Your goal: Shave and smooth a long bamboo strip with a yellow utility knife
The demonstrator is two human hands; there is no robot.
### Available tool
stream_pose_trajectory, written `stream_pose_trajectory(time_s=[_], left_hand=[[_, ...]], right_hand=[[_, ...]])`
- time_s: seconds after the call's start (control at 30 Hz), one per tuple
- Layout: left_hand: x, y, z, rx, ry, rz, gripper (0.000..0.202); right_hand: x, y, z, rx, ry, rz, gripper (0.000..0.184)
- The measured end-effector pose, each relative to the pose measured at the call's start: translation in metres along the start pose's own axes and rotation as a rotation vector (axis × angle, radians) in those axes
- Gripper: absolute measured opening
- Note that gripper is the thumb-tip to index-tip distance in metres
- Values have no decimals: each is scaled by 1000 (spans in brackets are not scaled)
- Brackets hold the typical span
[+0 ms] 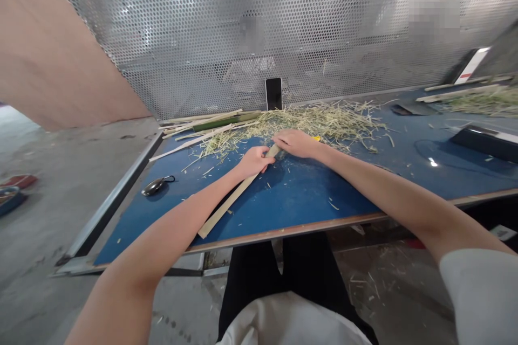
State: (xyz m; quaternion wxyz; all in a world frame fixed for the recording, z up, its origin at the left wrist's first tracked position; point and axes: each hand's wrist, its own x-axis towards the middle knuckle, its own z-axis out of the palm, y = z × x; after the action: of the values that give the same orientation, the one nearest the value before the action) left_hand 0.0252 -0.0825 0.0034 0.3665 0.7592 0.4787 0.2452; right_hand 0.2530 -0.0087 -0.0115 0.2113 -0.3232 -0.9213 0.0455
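A long, flat, pale bamboo strip slants across the blue table, its near end close to the front edge. My left hand is closed round the strip toward its far part, thumb pressed along it. Just beyond, my right hand curls its fingers over the far end, which they hide. A small yellow object peeks out behind my right wrist; its kind is not clear. Thin bamboo shavings lie heaped right behind both hands.
Bamboo strips and a green bamboo piece lie at the back left. A phone leans against the perforated metal screen. A dark shiny oval case with a loop sits left; a black box-like object is at right.
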Motion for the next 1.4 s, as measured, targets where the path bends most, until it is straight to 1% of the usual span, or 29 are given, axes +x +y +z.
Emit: stream_pose_trajectory(time_s=[0.1, 0.17, 0.57, 0.8, 1.0, 1.23, 1.4], left_hand=[[1, -2, 0, -8, -6, 10, 14], [1, -3, 0, -3, -5, 12, 13], [0, 1, 0, 16, -6, 9, 13], [0, 1, 1, 53, -8, 16, 12], [0, -1, 1, 86, -3, 31, 10], [1, -2, 0, 108, -15, 36, 12], [-1, -1, 0, 109, -17, 37, 12]], right_hand=[[0, -7, 2, -15, 5, -7, 51], [0, -9, 3, -13, 1, -31, 52], [-1, -6, 4, 14, -6, -10, 53], [0, -9, 2, 12, -17, -6, 52], [0, -11, 1, -9, -32, -41, 49], [0, -15, -1, -32, -61, -18, 48], [0, -15, 0, -34, -61, -27, 49]])
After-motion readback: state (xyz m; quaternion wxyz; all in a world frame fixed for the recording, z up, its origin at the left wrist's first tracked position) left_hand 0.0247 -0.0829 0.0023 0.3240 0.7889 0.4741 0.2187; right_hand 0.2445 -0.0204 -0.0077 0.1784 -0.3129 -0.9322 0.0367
